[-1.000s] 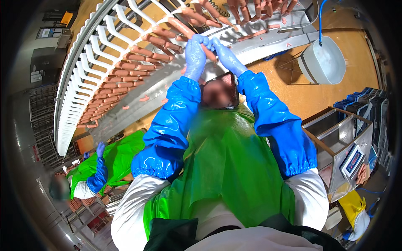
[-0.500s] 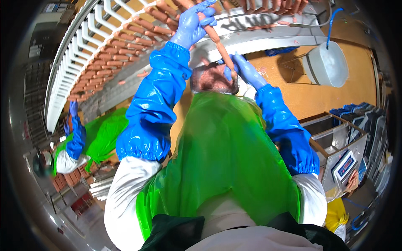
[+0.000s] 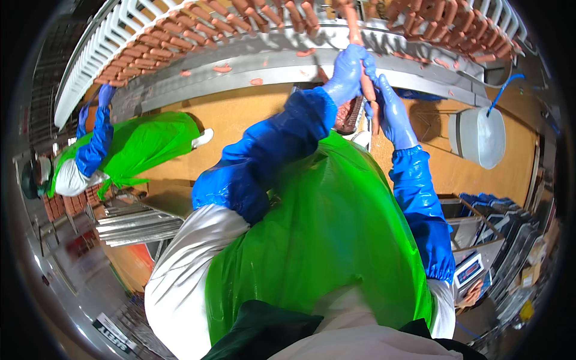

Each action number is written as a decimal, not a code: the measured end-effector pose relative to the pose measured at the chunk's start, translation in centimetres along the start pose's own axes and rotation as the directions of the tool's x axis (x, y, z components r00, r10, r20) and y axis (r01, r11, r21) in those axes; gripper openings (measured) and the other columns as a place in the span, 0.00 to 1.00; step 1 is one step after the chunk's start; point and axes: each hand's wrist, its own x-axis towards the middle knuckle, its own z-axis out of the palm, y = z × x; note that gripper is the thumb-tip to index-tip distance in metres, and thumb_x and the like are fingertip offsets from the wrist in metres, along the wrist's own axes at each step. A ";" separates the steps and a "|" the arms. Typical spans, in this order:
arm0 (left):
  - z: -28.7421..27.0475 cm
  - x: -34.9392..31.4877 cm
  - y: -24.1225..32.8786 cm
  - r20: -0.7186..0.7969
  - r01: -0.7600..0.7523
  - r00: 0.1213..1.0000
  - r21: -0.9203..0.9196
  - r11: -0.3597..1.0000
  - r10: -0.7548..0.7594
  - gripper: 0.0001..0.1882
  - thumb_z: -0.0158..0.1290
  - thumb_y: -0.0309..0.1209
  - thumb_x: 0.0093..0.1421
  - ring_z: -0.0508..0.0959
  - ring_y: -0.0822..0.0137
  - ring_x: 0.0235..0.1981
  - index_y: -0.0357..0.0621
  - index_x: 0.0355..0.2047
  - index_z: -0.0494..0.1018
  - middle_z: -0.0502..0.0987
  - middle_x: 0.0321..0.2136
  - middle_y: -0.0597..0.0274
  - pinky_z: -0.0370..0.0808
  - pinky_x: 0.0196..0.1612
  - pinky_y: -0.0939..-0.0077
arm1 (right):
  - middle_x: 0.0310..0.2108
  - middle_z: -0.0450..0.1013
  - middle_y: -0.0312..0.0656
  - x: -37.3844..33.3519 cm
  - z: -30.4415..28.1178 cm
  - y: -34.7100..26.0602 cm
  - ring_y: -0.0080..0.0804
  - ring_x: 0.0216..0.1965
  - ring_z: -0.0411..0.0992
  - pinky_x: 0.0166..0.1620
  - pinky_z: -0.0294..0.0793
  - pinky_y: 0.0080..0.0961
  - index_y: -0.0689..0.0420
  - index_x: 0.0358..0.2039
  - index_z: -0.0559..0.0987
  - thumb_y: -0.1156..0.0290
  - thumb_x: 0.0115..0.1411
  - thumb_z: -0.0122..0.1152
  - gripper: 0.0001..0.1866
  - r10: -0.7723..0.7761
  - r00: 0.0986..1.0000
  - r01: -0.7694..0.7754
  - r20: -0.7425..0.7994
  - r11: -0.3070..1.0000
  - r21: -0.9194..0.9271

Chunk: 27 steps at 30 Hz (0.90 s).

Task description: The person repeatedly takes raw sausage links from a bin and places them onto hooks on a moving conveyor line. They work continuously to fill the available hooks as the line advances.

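Both gloved hands have come together since a moment ago, when the left hand reached higher toward the rack and the right sat lower; they now meet on one string of sausages. A long white rack [image 3: 129,27] curves across the top of the view, its slots filled with rows of reddish-brown sausages [image 3: 180,42], above a grey metal rail [image 3: 240,75] dotted with scraps of meat. Below it, a green plastic apron [image 3: 324,252] fills the middle of the view, worn over a white coat with blue sleeve covers. At far left a co-worker in a matching green apron [image 3: 141,147] reaches a blue-gloved hand [image 3: 105,95] up to the rack's edge. A white bucket [image 3: 480,135] sits at right on the orange-brown floor [image 3: 240,129]. The left hand [image 3: 347,75], in a blue glove, has its grip closed around the string of sausages [image 3: 366,84], which hangs down from the rack between the two hands. The right hand [image 3: 391,111], just beside it, closes its grip on the same string lower down.
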 end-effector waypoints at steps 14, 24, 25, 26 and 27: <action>-1.5 0.8 4.1 -0.296 0.004 0.955 -0.017 1.000 -0.009 0.08 0.43 0.31 0.60 0.64 0.73 0.18 0.40 0.36 0.67 0.65 0.20 0.67 0.67 0.25 0.72 | 0.33 0.68 0.34 3.4 4.5 1.9 0.17 0.32 0.62 0.36 0.63 0.16 0.57 0.44 0.67 0.69 0.60 0.61 0.15 -0.669 0.709 0.579 0.223 0.372 -0.725; -5.9 -3.6 8.9 -0.246 -0.085 0.964 0.065 0.994 0.099 0.14 0.41 0.40 0.66 0.75 0.61 0.20 0.40 0.35 0.62 0.74 0.24 0.54 0.75 0.28 0.69 | 0.38 0.74 0.39 3.9 8.2 1.0 0.26 0.39 0.68 0.45 0.65 0.21 0.63 0.41 0.78 0.62 0.66 0.46 0.17 -0.177 0.973 0.215 0.147 0.927 -0.308; -6.1 -5.1 7.3 -0.212 -0.305 0.910 0.243 0.921 0.357 0.14 0.41 0.39 0.67 0.76 0.62 0.25 0.39 0.37 0.62 0.74 0.27 0.53 0.75 0.32 0.70 | 0.41 0.73 0.40 4.2 9.8 1.0 0.26 0.42 0.68 0.47 0.65 0.22 0.64 0.44 0.77 0.62 0.67 0.45 0.19 -0.221 0.967 0.252 0.126 0.890 -0.380; -6.3 -6.1 5.6 -0.129 -0.487 0.808 0.401 0.775 0.575 0.14 0.41 0.39 0.68 0.76 0.63 0.30 0.38 0.39 0.61 0.74 0.30 0.52 0.75 0.35 0.72 | 0.44 0.73 0.40 4.0 11.3 0.9 0.27 0.46 0.68 0.50 0.65 0.23 0.65 0.47 0.76 0.62 0.67 0.44 0.20 -0.269 0.958 0.283 0.096 0.847 -0.450; -6.0 -7.2 5.0 -0.040 -0.488 0.816 0.488 0.724 0.577 0.13 0.41 0.37 0.68 0.76 0.62 0.34 0.37 0.41 0.61 0.73 0.34 0.50 0.73 0.38 0.71 | 0.52 0.70 0.41 3.4 13.0 0.6 0.29 0.53 0.65 0.59 0.60 0.25 0.66 0.56 0.70 0.59 0.69 0.41 0.25 -0.278 0.959 0.274 0.062 0.841 -0.466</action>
